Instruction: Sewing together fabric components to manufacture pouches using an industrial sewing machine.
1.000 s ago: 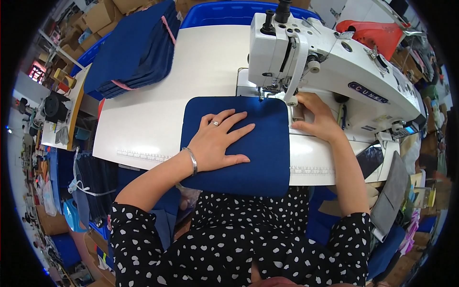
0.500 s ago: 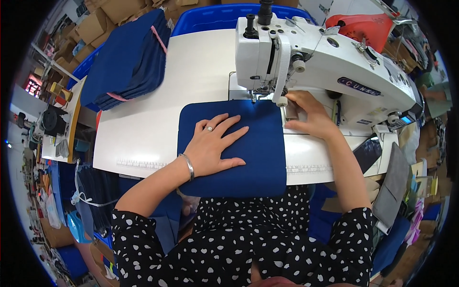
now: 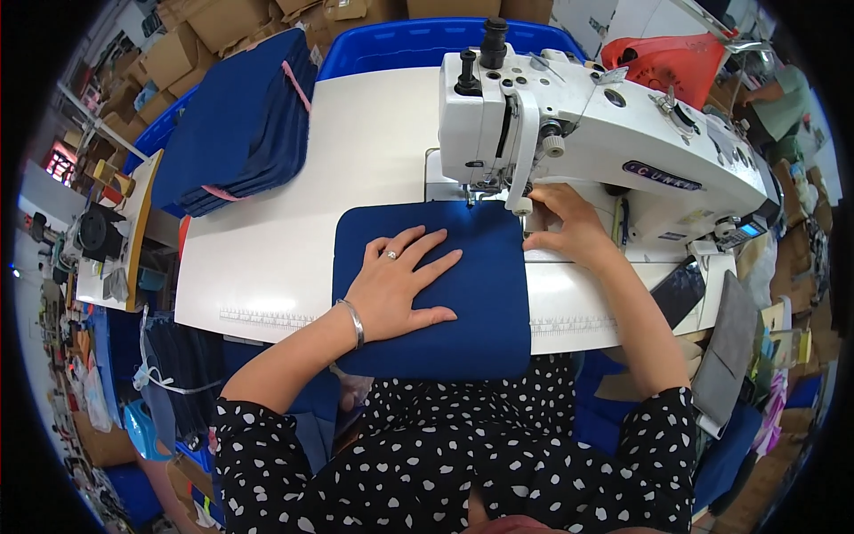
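Observation:
A dark blue fabric panel (image 3: 480, 311) with rounded corners lies flat on the white sewing table, its far edge under the needle area of a white sewing machine (image 3: 485, 133). My left hand (image 3: 400, 283) rests on the panel, palm down and fingers spread. Beside the needle, my right hand (image 3: 569, 224) curves around the panel's far right corner. Its thumb is at the panel's right edge and the fingers reach behind the presser area, apart from the thumb. The fingertips there are partly hidden by the machine head.
A stack of blue panels (image 3: 236, 125) tied with pink strips lies at the table's far left. Behind the table stands a blue plastic crate (image 3: 382, 44). A dark phone (image 3: 678, 292) rests near the right end, beside a grey folded piece (image 3: 725, 343).
My right hand has shifted slightly left, its thumb now at the panel's edge. The left hand stays spread on the panel. The whole view has tilted a little.

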`<state>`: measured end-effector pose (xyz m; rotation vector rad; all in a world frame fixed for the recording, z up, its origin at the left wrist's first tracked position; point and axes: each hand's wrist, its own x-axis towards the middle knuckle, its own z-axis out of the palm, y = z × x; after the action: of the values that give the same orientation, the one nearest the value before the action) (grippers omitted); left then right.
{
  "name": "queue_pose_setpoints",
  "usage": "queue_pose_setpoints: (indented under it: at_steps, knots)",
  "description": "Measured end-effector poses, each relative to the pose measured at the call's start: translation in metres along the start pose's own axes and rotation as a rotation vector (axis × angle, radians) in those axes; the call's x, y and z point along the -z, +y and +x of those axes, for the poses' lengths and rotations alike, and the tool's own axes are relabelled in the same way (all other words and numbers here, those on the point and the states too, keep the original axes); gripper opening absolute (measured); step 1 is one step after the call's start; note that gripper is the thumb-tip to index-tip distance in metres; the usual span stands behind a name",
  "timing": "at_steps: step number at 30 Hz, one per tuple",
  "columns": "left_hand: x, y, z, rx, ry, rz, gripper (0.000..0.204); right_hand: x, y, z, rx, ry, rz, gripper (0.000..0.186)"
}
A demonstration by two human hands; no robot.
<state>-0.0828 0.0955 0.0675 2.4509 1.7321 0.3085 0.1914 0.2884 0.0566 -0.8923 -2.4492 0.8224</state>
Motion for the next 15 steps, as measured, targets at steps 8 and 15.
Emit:
queue_pose_setpoints:
  at_steps: [8, 15]
  knots:
    - [-0.002, -0.001, 0.0, -0.009, 0.011, 0.001, 0.078, 0.016, -0.012, 0.008, -0.057, -0.194, -0.114, 0.084]
    - [-0.002, -0.001, -0.001, 0.001, 0.011, 0.017, 0.079, 0.022, -0.009, 0.016, 0.018, -0.275, -0.15, 0.082]
